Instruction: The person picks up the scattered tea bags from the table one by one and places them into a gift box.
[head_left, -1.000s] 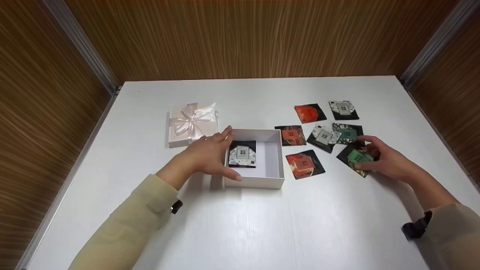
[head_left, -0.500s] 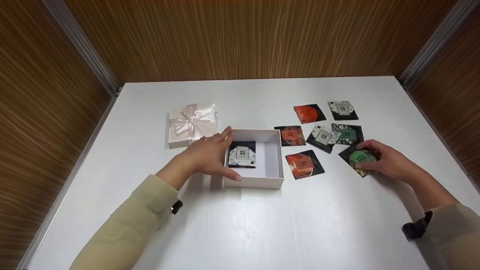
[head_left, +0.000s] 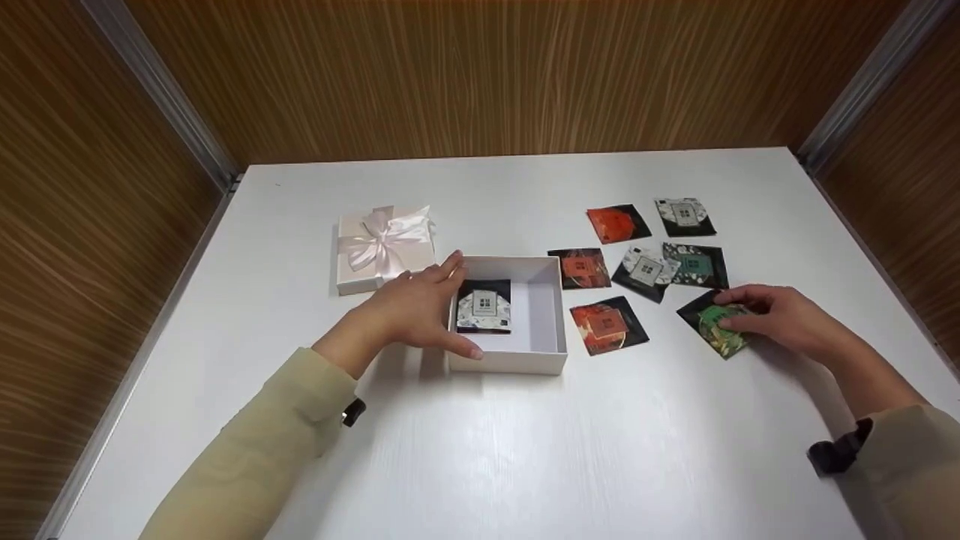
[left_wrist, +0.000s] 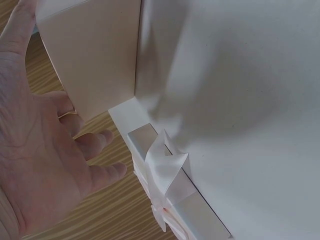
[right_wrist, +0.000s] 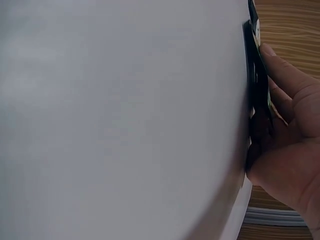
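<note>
An open white box (head_left: 507,364) stands mid-table in the head view. Inside, on its left, lies a black-and-white sachet (head_left: 484,309). My left hand (head_left: 416,309) rests along the box's left side, fingers spread at the back corner and thumb over the front rim; in the left wrist view, its fingers look loosely extended beside the box wall (left_wrist: 95,55). To the right, my right hand (head_left: 795,319) pinches a green-and-black sachet (head_left: 721,339) between thumb and fingers. From the right wrist, that sachet (right_wrist: 257,82) appears edge-on, its underside dark, with some fingers hidden.
A pale pink lid (head_left: 386,247) with a ribbon bow sits behind and left of the box. Several other sachets lie right of it, among them an orange one (head_left: 609,328), a white one (head_left: 646,271) and a dark green one (head_left: 696,265). Wood-grain panels (head_left: 480,82) enclose the table.
My right hand has shifted slightly on the green-and-black sachet, its thumb drawing a little to the right. My left hand and the box stay in place.
</note>
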